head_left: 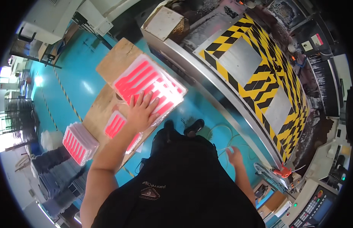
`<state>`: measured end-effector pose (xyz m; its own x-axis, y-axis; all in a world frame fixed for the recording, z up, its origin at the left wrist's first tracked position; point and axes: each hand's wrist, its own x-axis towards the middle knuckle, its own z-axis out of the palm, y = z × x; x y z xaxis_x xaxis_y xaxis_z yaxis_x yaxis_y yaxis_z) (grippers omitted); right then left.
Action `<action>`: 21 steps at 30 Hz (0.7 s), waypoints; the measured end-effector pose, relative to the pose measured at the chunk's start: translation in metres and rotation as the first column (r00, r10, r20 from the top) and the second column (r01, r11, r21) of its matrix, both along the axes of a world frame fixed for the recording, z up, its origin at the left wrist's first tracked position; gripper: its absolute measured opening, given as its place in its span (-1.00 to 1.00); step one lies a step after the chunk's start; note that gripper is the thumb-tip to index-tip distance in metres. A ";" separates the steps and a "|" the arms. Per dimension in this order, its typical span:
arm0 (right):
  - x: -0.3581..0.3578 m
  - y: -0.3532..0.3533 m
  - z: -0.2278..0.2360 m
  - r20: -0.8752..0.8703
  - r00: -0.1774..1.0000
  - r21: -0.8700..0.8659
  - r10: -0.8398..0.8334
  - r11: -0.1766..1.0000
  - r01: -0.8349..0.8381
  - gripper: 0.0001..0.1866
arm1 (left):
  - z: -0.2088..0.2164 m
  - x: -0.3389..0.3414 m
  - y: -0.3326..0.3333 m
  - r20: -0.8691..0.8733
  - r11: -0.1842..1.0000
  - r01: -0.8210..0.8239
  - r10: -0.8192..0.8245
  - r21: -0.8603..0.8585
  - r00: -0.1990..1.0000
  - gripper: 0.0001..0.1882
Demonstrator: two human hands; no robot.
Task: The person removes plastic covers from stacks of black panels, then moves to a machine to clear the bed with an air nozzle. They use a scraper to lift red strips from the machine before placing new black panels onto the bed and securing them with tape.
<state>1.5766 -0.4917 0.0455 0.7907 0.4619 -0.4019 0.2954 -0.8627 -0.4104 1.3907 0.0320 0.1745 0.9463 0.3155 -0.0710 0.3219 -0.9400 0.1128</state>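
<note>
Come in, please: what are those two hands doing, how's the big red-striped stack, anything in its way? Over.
Left hand open on red-striped stack. Right hand apart from it, grip unclear. Nothing else seen atop the stack.

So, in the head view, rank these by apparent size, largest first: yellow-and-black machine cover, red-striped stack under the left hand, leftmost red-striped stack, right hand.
1. Yellow-and-black machine cover
2. Red-striped stack under the left hand
3. Leftmost red-striped stack
4. Right hand
</note>
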 end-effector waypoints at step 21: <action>-0.002 0.371 0.136 0.081 0.983 0.394 0.166 0.900 -0.184 -0.72 | -0.019 -0.053 0.033 -0.313 -0.101 -0.338 0.684 -0.936 0.659 -0.71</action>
